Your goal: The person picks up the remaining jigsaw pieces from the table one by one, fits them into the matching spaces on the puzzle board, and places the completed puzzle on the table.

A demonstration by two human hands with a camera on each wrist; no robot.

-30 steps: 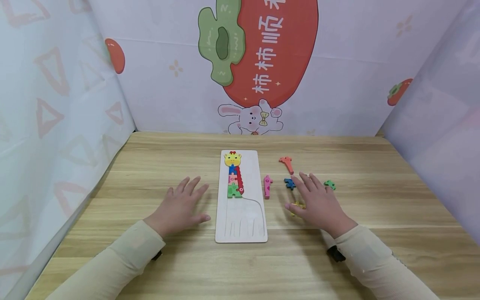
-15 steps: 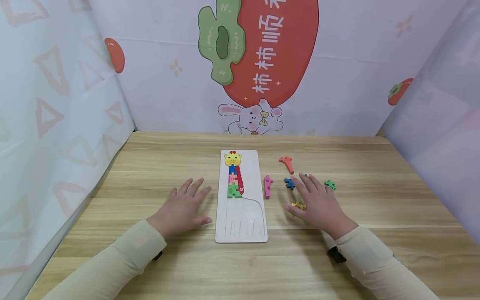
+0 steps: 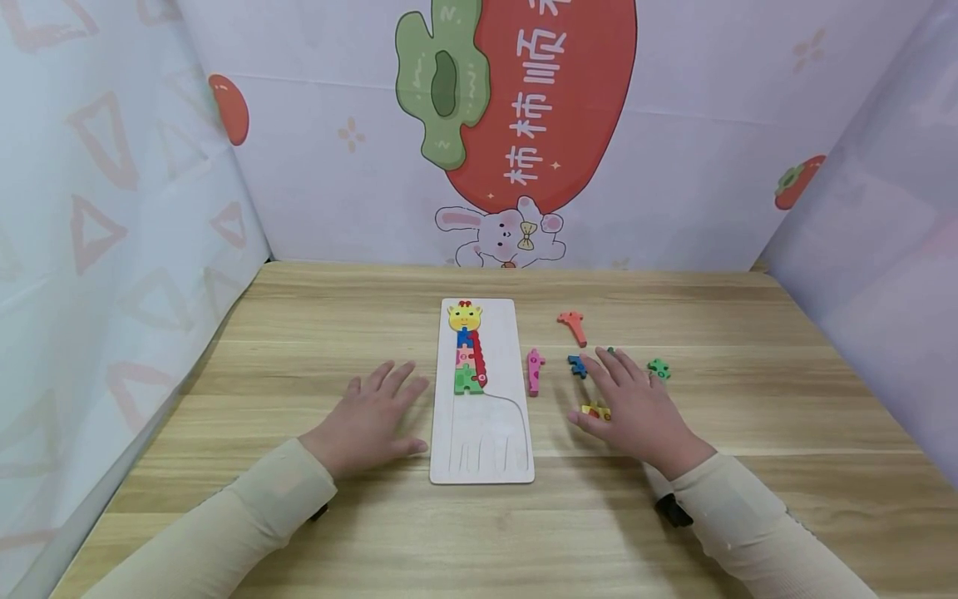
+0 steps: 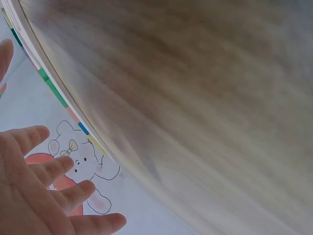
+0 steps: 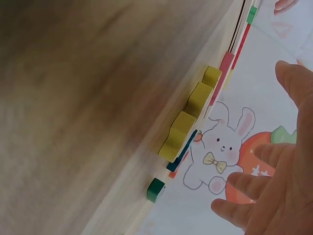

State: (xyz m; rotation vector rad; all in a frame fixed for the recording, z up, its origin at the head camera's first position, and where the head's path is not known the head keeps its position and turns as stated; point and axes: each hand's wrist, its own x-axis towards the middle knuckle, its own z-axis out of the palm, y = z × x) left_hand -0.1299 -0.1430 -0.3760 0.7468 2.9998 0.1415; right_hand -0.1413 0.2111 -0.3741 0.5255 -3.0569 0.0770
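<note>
A white puzzle board (image 3: 486, 441) lies on the table with a giraffe's yellow head (image 3: 465, 318) and several neck pieces fitted at its upper left. Below them only drawn outlines show. Just left of the board my left hand (image 3: 367, 424) hovers with fingers spread, holding nothing. My right hand (image 3: 636, 408) is over the loose pieces, fingers spread and also holding nothing. Under its thumb side a yellow piece (image 3: 595, 412) is partly covered. A blue piece (image 3: 577, 365) lies by its index fingertip. In the right wrist view the yellow piece (image 5: 178, 134) stands below the hand.
Between board and right hand lies a pink piece (image 3: 534, 372). An orange piece (image 3: 573, 328) is farther back, and a green piece (image 3: 659, 368) sits right of the fingers. Another dark green bit peeks out behind the fingertips. Printed cloth walls enclose the wooden table (image 3: 359, 541).
My left hand has drifted slightly right, closer to the board. The right hand has stayed nearly in place, and the puzzle pieces have not moved.
</note>
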